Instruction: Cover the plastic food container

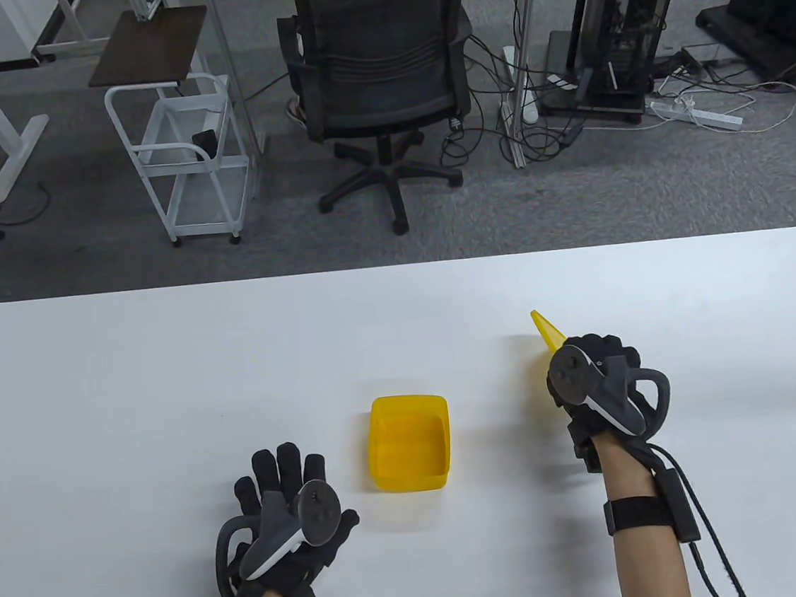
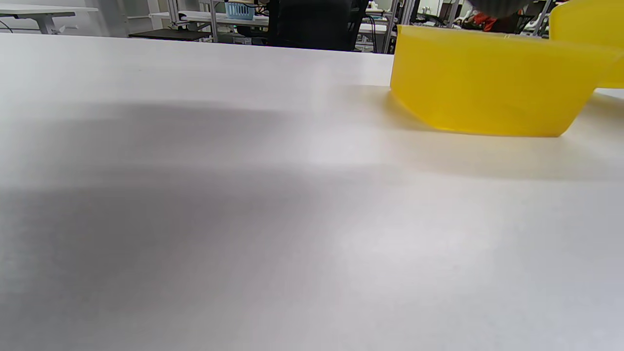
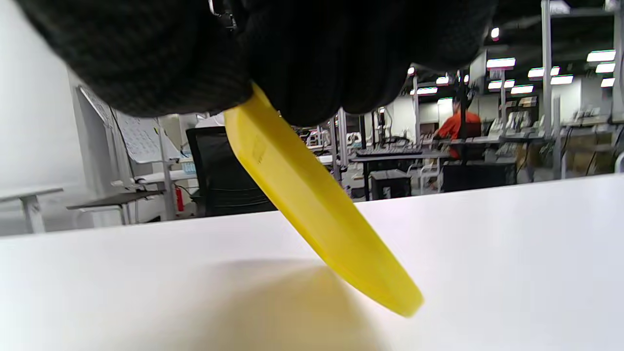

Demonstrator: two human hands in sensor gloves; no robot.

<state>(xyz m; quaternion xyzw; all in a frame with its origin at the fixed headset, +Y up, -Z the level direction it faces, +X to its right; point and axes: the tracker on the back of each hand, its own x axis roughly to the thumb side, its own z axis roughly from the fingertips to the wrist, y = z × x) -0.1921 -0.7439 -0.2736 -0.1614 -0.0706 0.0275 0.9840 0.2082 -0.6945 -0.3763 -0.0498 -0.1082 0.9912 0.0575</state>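
Note:
An open yellow plastic container [image 1: 410,451] sits on the white table [image 1: 94,387] near the front middle; it also shows in the left wrist view [image 2: 487,83]. My right hand [image 1: 596,391] grips a yellow lid [image 1: 548,330] to the right of the container and holds it tilted just above the table. In the right wrist view the lid [image 3: 312,204] slants down from my gloved fingers [image 3: 302,53]. My left hand [image 1: 285,509] rests flat on the table left of the container, fingers spread, holding nothing.
A black office chair [image 1: 382,79] and a white wire cart [image 1: 184,157] stand on the floor beyond the table's far edge. A computer tower [image 1: 625,25] and cables lie at the back right.

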